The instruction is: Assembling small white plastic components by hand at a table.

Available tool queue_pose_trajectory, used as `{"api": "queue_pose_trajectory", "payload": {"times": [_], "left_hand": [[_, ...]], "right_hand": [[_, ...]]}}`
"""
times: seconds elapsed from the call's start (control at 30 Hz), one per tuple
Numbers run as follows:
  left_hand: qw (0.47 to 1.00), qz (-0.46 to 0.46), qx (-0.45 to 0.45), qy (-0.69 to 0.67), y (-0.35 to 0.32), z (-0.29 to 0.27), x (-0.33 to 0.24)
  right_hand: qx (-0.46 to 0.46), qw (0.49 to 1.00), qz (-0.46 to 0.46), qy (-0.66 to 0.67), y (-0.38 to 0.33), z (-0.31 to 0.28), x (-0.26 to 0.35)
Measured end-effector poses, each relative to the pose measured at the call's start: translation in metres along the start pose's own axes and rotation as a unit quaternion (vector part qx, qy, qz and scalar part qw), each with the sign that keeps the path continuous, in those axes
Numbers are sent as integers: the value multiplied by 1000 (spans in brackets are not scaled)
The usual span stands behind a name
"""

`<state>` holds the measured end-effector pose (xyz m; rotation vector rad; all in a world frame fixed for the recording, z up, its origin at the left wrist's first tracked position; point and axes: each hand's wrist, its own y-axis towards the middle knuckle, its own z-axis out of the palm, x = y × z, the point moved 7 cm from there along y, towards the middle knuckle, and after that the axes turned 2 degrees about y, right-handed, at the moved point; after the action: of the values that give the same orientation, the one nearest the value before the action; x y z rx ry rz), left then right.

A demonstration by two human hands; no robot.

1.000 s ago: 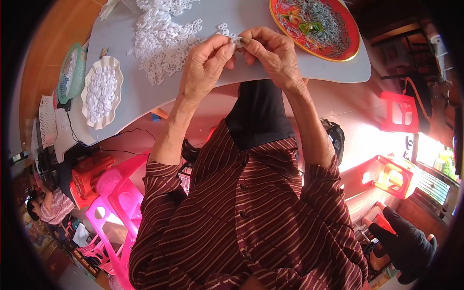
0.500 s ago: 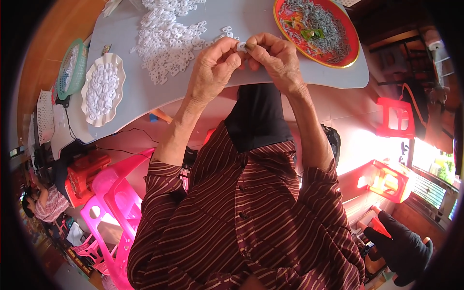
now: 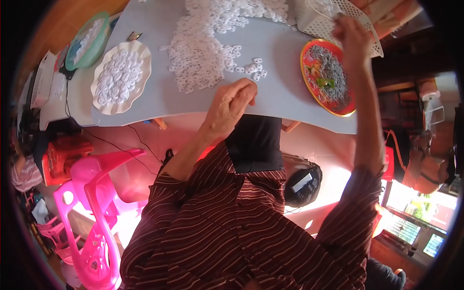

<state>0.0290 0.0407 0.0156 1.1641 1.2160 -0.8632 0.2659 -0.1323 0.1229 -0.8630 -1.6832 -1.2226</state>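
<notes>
The left hand (image 3: 232,104) rests at the near edge of the grey tabletop (image 3: 159,99), fingers curled into a loose fist; whether it encloses a piece cannot be determined. The loose white plastic rings (image 3: 205,53) lie directly ahead of it, as a heap whose long axis runs from the near centre towards the far right of the tabletop. A few stray rings (image 3: 255,67) sit just beyond the left knuckles, so this hand is the nearer one to the heap.

The right hand (image 3: 352,36) is raised at the far right, at the white perforated basket (image 3: 360,21), above and beyond the round red-rimmed tray (image 3: 327,77) of small grey parts. Its fingers close around the basket rim or something at that point; the exact contact cannot be determined. The right forearm spans the tray's right side.

Left of the heap stands a white scalloped plate (image 3: 121,77) filled with rings, and further left a green-rimmed dish (image 3: 87,41) near the tabletop's edge. A bare strip of tabletop separates the plate from the heap, and another lies between the heap and the tray. The near tabletop edge curves just under the left wrist, so room exists forward and sideways, not towards the body. A pink plastic chair (image 3: 96,193) stands at lower left, well apart from both hands
</notes>
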Motion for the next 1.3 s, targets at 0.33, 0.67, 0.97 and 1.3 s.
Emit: {"api": "queue_pose_trajectory", "payload": {"times": [0.33, 0.67, 0.97, 1.3], "left_hand": [[1000, 19, 7, 9, -1, 2, 1], [999, 6, -52, -11, 2, -7, 9], [992, 60, -108, -7, 10, -10, 9], [992, 9, -123, -36, 9, -11, 10]], "right_hand": [[201, 929, -165, -263, -7, 147, -12], [401, 837, -293, -232, -75, 235, -11], [421, 855, -173, -247, -70, 166, -33], [249, 912, -118, -305, -43, 116, -37]]}}
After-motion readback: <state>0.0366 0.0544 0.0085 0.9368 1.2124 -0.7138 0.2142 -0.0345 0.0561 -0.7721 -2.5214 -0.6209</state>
